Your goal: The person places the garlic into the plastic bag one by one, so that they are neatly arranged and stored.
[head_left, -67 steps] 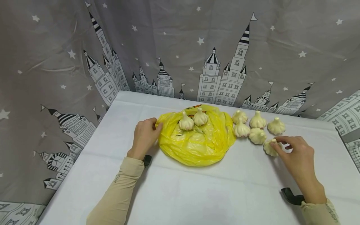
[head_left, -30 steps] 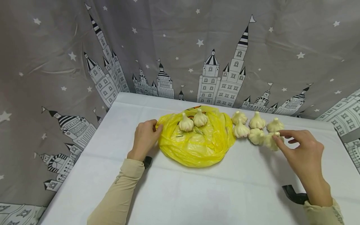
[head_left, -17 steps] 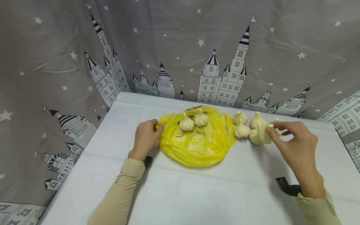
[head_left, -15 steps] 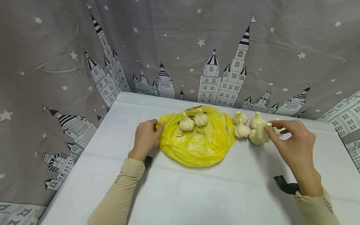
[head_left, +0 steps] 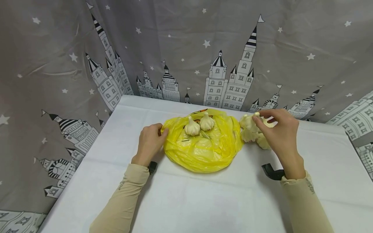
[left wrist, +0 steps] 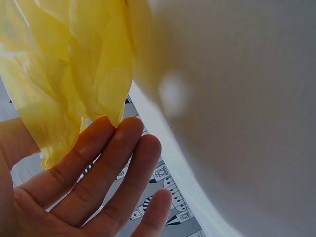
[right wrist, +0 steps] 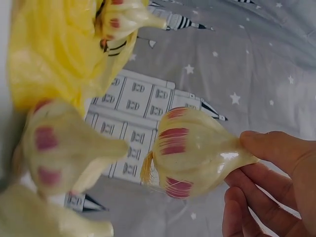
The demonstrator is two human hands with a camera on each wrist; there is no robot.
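Observation:
A yellow plastic bag (head_left: 201,158) lies spread out on the white table, with two garlic bulbs (head_left: 192,127) standing on it. My left hand (head_left: 150,140) pinches the bag's left edge; in the left wrist view the film hangs between thumb and index finger, the other fingers extended. My right hand (head_left: 281,137) holds another garlic bulb (right wrist: 195,150) by its stem, raised over the other bulbs right of the bag. Purple patches and a tuft of root fibres show on it in the right wrist view. Beneath it sit more garlic bulbs (head_left: 248,136), partly hidden by hand and held bulb.
A grey curtain (head_left: 186,48) printed with castles and stars hangs behind and to the left of the table. The white cloth (head_left: 204,200) covers the table in front of the bag. A black wrist mount (head_left: 272,172) sits below the right hand.
My right hand has taken the nearest right-hand garlic bulb by its stem, lifted it and carried it left over the others toward the bag. My left hand stays at the bag's edge.

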